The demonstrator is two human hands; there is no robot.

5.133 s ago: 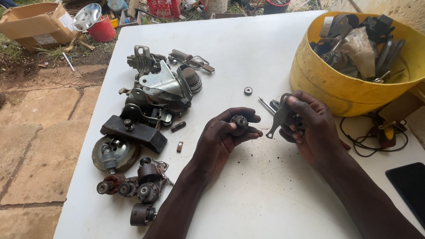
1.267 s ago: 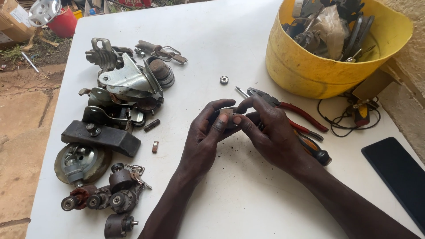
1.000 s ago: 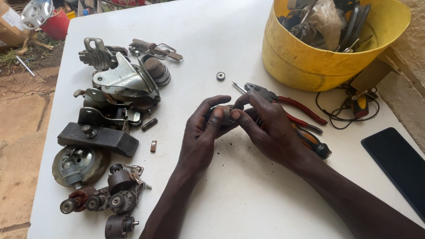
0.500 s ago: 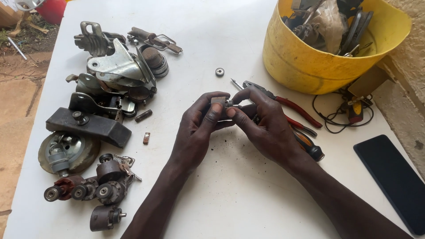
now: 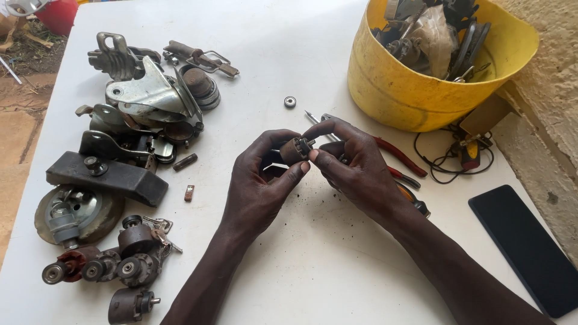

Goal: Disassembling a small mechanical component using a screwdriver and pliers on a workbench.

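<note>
Forearms reached up from the bottom edge over a white table (image 5: 313, 265). Low on the left lay small rusty rollers and a cylinder with a pin (image 5: 129, 304), and above them a worn caster wheel (image 5: 72, 213) beside a black block (image 5: 114, 177). At the centre, the left hand (image 5: 262, 186) and right hand (image 5: 355, 165) met just above the tabletop, both closed on a small rusty cylindrical part (image 5: 296, 149): the left thumb and fingers wrapped its body while the right fingertips pinched its end. Red-handled pliers (image 5: 400, 157) lay under the right hand. A dark phone (image 5: 527, 247) lay at the right edge. Farther off sat a small bearing (image 5: 290, 102), a heap of metal caster brackets (image 5: 147, 96), and a yellow bucket (image 5: 415, 96) full of parts.
</note>
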